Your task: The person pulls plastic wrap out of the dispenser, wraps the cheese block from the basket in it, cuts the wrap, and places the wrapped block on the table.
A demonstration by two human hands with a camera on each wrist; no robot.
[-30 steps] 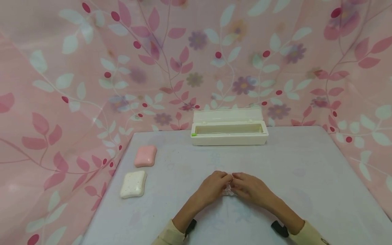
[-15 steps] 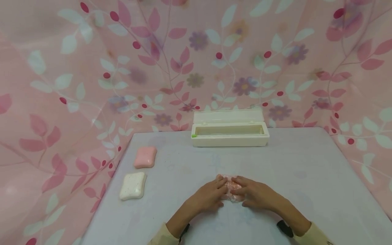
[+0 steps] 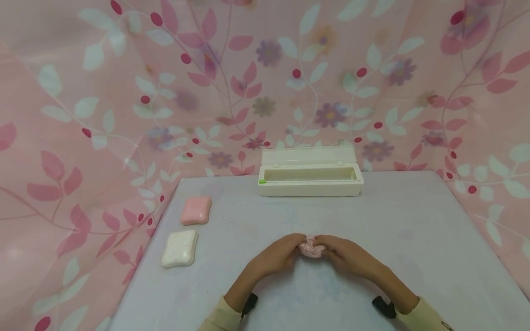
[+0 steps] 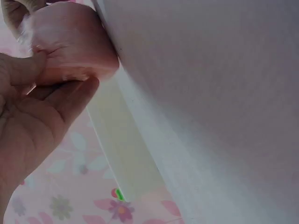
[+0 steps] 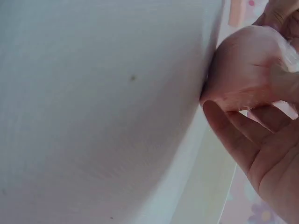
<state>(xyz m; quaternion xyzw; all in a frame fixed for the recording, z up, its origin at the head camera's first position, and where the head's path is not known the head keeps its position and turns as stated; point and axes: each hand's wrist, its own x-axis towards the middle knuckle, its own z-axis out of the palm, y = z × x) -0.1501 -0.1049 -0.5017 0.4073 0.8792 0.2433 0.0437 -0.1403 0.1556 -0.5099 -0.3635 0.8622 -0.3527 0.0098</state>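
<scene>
A pink bar of soap wrapped in crinkled clear plastic film is held between both hands, above the near middle of the table. My left hand grips its left end, thumb on the near side and fingers beneath. Opposite it, my right hand grips the right end the same way. In the left wrist view the wrapped soap shows a smooth pink face, with loose film bunched by the thumb. The right wrist view shows the wrapped soap with fingertips right at its lower edge.
Unwrapped pink soap and white speckled soap lie at the table's left. A long cream box with its lid raised stands at the back, a green tab at its front left corner. Flowered cloth surrounds the table.
Half a second ago the wrapped soap lay flat with spread fingers over it. Now the hands hold it tilted up, gripping its two ends, and its near side shows.
</scene>
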